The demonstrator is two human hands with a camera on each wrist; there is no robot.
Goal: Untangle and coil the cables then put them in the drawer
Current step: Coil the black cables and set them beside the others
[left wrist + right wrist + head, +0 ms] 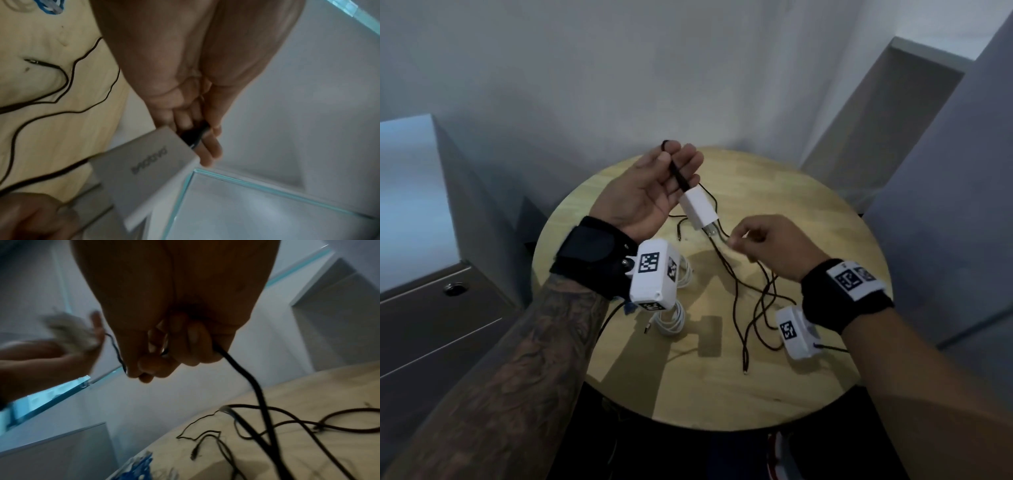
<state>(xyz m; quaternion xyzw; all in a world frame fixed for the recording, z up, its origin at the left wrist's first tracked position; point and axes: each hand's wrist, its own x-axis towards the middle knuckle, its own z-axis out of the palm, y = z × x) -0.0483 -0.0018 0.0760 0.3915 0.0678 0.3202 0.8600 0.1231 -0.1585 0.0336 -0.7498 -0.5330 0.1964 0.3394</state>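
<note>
- Two bare hands work above a round wooden table [808, 219], each wrist wearing a black strap with a white camera block.
- One left hand [650, 192] is raised palm-up over the table's far edge. Its fingers lie straight and close together, with a black cable [679, 174] looped over the fingertips and running down between them; the thumb presses against it.
- One white charger block [697, 209] hangs from that black cable just below the left fingers, its metal plug pointing down toward the table.
- One right hand [767, 246] hovers lower and nearer, knuckles up. Its fingers are curled, thumb and forefinger pinching a thin strand of the dark cable, seen also from the right wrist [236, 363].
- One long dark cable tangle [760, 301] sprawls in loose loops on the table under the right hand; how many separate cables make it up cannot be told. At least two loose plug ends lie free on the wood.
- One coiled white cable [671, 320] lies on the table beneath the left wrist.
- One grey drawer unit [431, 318] stands left of the table, its drawers closed, one round lock on its front.
</note>
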